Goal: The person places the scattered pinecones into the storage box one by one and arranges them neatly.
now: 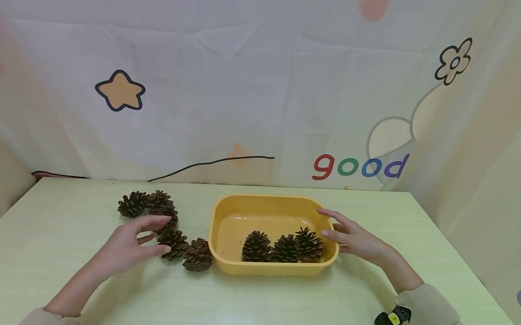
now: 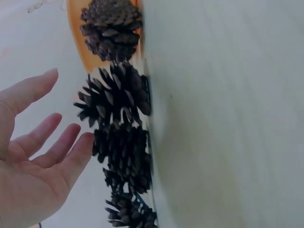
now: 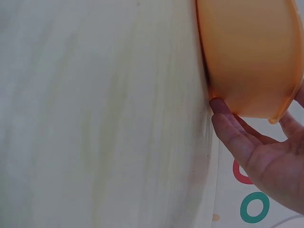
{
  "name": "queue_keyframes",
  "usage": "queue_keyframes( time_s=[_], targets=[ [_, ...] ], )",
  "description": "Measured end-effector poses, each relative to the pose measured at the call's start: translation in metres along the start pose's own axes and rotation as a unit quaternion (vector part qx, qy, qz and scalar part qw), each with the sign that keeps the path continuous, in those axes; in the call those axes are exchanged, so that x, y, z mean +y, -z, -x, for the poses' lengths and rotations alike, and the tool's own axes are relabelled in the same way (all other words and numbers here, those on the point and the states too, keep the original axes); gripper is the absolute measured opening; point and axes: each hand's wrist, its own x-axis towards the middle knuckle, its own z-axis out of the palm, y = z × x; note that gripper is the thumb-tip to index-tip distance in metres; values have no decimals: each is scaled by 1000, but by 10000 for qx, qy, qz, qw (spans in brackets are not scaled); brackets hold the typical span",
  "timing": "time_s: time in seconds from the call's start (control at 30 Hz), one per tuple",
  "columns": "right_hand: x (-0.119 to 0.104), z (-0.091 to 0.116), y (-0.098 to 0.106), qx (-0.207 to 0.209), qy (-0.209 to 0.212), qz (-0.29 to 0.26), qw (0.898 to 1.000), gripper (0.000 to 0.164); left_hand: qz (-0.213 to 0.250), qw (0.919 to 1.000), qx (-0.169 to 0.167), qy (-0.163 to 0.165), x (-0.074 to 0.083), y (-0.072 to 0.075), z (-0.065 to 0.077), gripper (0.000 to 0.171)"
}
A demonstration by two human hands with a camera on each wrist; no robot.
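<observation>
A yellow plastic basin (image 1: 264,268) stands on the table with three brown pine cones (image 1: 256,246) in its front right part. My right hand (image 1: 357,238) grips the basin's right end, the thumb over the rim. In the right wrist view, other fingers (image 3: 232,135) lie against the outer wall near its base. Left of the basin, several pine cones form a curved line; the nearest pine cone (image 1: 198,255) sits beside the basin's left wall. Over this line hovers my left hand (image 1: 128,244), thumb and fingers spread, nothing held. A dark pine cone (image 2: 116,95) lies close to its fingertips.
The pale table (image 1: 253,304) meets a patterned curtain (image 1: 263,108) along its back edge. More curtain hangs at both sides. A small black device (image 1: 391,321) is worn at the right wrist.
</observation>
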Motion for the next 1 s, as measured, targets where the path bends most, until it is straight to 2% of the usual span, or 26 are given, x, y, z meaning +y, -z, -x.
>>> queue_keyframes(
  time_s=[0.17, 0.53, 0.77, 1.0],
  targets=[
    [1, -1, 0, -9, 5, -23, 10000, 66, 88, 9996, -242, 68, -8, 3, -2, 59],
    [2, -2, 0, -5, -4, -40, 10000, 64, 28, 9980, -585, 252, -10, 3, -6, 62],
    [2, -2, 1, -28, 36, -57, 10000, 64, 73, 9964, -768, 355, -12, 1, -10, 60],
    [2, -1, 0, 35, 11, -10, 10000, 64, -135, 9956, -820, 442, -14, -1, -13, 58]
  ],
)
